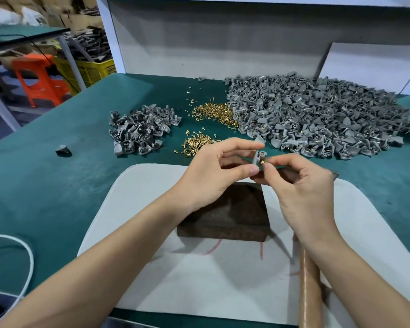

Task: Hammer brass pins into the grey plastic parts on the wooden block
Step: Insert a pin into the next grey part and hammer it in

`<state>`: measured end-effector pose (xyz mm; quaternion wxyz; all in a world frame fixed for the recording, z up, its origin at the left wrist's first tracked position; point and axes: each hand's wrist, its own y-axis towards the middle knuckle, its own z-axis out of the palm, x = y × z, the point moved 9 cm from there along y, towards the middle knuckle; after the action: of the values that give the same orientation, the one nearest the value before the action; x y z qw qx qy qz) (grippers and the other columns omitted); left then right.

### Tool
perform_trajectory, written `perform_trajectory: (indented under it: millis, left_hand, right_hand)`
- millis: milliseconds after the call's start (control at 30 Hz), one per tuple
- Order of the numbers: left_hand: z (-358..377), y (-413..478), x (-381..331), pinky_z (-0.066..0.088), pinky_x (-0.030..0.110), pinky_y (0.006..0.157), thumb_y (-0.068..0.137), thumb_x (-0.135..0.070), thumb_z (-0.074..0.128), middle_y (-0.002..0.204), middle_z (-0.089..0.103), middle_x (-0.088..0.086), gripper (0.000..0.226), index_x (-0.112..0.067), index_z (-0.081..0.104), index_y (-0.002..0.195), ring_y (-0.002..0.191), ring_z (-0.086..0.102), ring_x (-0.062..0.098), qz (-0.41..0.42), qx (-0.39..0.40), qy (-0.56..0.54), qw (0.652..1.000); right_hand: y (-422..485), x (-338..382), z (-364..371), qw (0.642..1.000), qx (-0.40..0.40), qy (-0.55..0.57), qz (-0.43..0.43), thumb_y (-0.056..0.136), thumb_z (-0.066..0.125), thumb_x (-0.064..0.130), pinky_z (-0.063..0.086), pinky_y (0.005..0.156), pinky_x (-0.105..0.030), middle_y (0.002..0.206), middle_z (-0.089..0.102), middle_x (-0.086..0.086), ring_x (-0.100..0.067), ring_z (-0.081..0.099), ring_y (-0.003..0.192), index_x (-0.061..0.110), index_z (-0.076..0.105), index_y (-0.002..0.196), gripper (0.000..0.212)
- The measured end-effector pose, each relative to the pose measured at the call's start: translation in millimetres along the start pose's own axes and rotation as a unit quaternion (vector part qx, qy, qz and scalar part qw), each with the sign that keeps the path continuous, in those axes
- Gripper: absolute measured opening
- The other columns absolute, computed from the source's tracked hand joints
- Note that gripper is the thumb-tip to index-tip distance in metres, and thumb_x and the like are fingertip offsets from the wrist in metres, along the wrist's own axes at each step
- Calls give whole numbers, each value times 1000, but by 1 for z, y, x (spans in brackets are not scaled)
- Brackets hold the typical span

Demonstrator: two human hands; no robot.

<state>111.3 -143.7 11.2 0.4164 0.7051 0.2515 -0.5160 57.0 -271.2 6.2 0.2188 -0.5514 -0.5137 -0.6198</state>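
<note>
My left hand (213,171) pinches a grey plastic part (259,155) between thumb and fingers, held in the air above the dark wooden block (232,214). My right hand (301,185) pinches a small brass pin (262,162) at the part's hole. The block sits on a white mat (152,233). A wooden hammer handle (310,285) lies at the lower right, its head hidden behind my right hand.
On the green table (57,185) lie a small heap of grey parts (140,129), two heaps of brass pins (213,112) (197,144), a large heap of grey parts (317,119), one stray part (63,150) and a white cord (21,252).
</note>
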Motion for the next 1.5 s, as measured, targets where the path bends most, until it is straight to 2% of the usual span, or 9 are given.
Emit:
perform_trajectory:
  millis: [133, 267, 400, 667, 833, 1100, 1333, 1500]
  left_hand:
    - [2, 0, 1, 50, 16, 83, 79, 4, 70, 97, 67, -2, 38, -20, 64, 108, 87, 65, 5, -2, 5, 5, 1000]
    - [1, 0, 3, 54, 19, 74, 78, 3, 71, 93, 68, -4, 37, -23, 66, 105, 82, 65, 5, -8, 9, -10, 1000]
    - [2, 0, 2, 50, 15, 82, 77, 4, 72, 94, 69, -4, 39, -20, 66, 107, 86, 66, 6, -2, 11, -12, 1000]
    - [1, -1, 1, 49, 15, 82, 77, 0, 73, 92, 72, -10, 38, -22, 67, 106, 86, 67, 5, -1, 10, -20, 1000]
    - [0, -2, -3, 50, 20, 87, 80, 1, 69, 101, 71, -3, 36, -18, 66, 110, 95, 67, 12, 13, 1, -31, 999]
    - [0, -2, -3, 50, 18, 85, 79, 2, 69, 92, 71, -14, 32, -19, 67, 102, 95, 68, 10, 20, -3, -46, 999]
    - [2, -1, -4, 50, 15, 79, 79, 2, 70, 86, 68, -18, 33, -21, 67, 103, 86, 67, 3, 22, 7, -38, 999]
    - [2, -1, -4, 50, 15, 80, 78, 3, 69, 87, 68, -19, 33, -20, 67, 103, 84, 67, 2, 23, 12, -38, 999]
  right_hand:
    - [0, 3, 1, 1000, 16, -21, -1, 82, 68, 4, 59, 69, -42, 68, 72, 1, -14, 71, 62, 22, 67, 74, 19]
    - [1, 3, 2, 999, 29, -34, -5, 81, 68, 4, 59, 67, -40, 65, 71, 0, -15, 71, 60, 23, 66, 72, 21]
    - [2, 6, 1, 998, 30, -41, -21, 80, 68, 2, 59, 65, -33, 65, 71, 2, -13, 70, 58, 25, 66, 71, 24]
    - [2, 5, 1, 999, 41, 1, -7, 81, 68, 3, 51, 52, -20, 66, 69, -1, -15, 66, 54, 17, 66, 74, 15]
    - [2, 8, 0, 999, 34, 33, -6, 82, 68, 3, 52, 54, -19, 69, 70, 0, -15, 67, 54, 15, 67, 76, 13]
    - [1, 11, -1, 999, 33, 17, -23, 82, 67, -1, 57, 64, -23, 72, 71, 2, -13, 70, 61, 18, 67, 78, 20]
    - [2, 10, -2, 999, 26, 3, -27, 79, 68, 4, 57, 62, -26, 65, 70, 1, -12, 68, 57, 20, 66, 72, 17]
    - [3, 7, -2, 999, 26, 22, -19, 80, 68, -1, 53, 58, -19, 62, 69, 3, -10, 67, 55, 19, 66, 71, 23]
